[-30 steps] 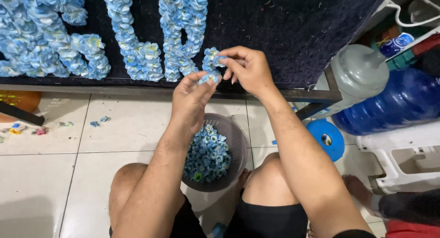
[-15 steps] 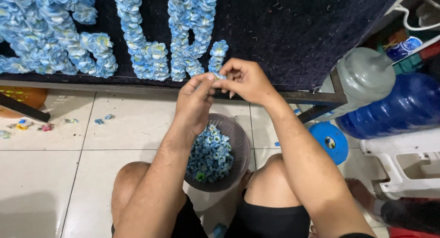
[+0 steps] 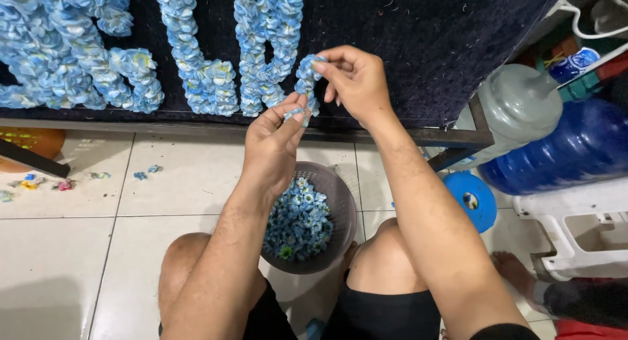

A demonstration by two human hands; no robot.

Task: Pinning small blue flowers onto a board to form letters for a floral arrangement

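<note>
Two bare hands work at a dark fuzzy board (image 3: 405, 45) covered with rows of crinkly blue paper flowers (image 3: 196, 58). Right hand (image 3: 356, 81) pinches one flower strip (image 3: 306, 75) on the board; left hand (image 3: 275, 140), just below, pinches a small loose flower (image 3: 294, 113). Grey round mesh basket (image 3: 340, 209) of flowers sits between the knees on glossy tile.

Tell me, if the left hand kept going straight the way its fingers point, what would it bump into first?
The left hand points up and a little right, pinching a small blue flower. Just ahead is the strip of blue flowers that the right hand touches on the dark board, so it would probably meet that strip first, though depth is unclear.
</note>
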